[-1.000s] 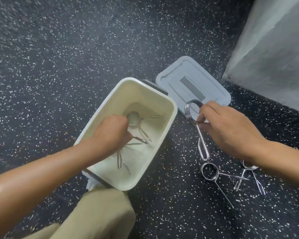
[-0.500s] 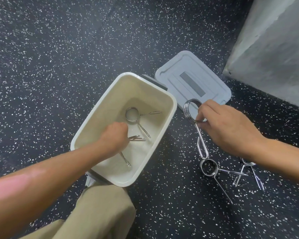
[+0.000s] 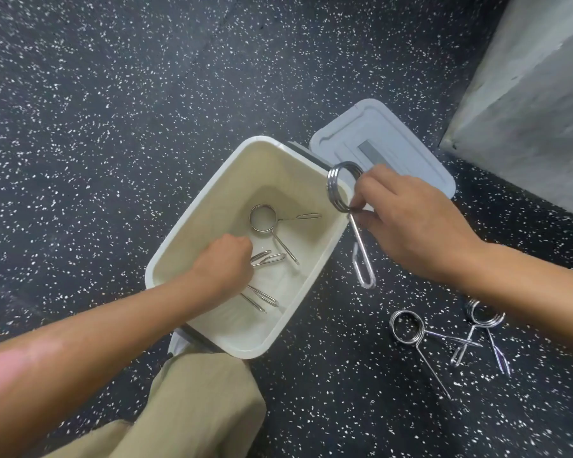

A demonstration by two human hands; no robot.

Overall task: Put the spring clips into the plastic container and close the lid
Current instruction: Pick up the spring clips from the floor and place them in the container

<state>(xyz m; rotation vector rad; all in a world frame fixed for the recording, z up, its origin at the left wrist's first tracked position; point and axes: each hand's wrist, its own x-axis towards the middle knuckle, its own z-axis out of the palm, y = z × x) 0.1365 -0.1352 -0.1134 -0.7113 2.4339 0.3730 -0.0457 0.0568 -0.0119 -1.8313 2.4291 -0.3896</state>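
Note:
The cream plastic container (image 3: 192, 214) stands open on the speckled floor. One spring clip (image 3: 250, 219) lies inside at the back. My left hand (image 3: 224, 266) is down in the container, fingers closed over a second clip (image 3: 267, 257) whose wire handles stick out on both sides of it. My right hand (image 3: 411, 223) pinches another spring clip (image 3: 334, 188) by its coil, held above the container's right rim with the handle hanging down outside. Two more spring clips (image 3: 432, 370) (image 3: 492, 322) lie on the floor to the right. The grey lid (image 3: 394, 133) lies flat behind the container.
A grey concrete block (image 3: 526, 110) fills the upper right corner. My khaki trouser leg (image 3: 196, 401) touches the container's near end. Dark speckled floor (image 3: 96, 127) surrounds everything.
My right hand has carried its clip left, from beside the container to over its right rim. My left hand drew back slightly from the clip at the back of the container.

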